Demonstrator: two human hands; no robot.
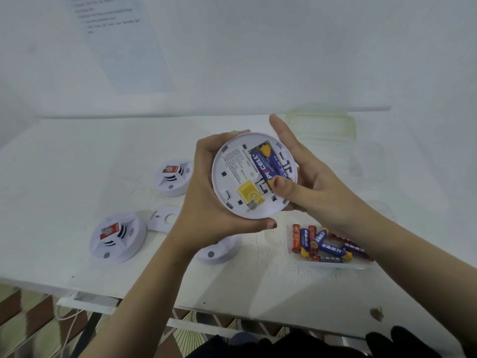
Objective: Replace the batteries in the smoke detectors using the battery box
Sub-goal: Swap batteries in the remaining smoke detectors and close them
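left hand (206, 192) grips detector (232, 182); right hand (309, 182) thumb presses battery (260, 164)

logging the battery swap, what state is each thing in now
held detector: back up, bay open, blue batteries in it
left hand: grips the held detector's rim
right hand: holds its other side, thumb on a battery
battery box: open, loose batteries inside
box lid: off, lying behind
mounting plate: detached, lying flat
far detector: face up
near detector: face up
third detector: half hidden by the forearm
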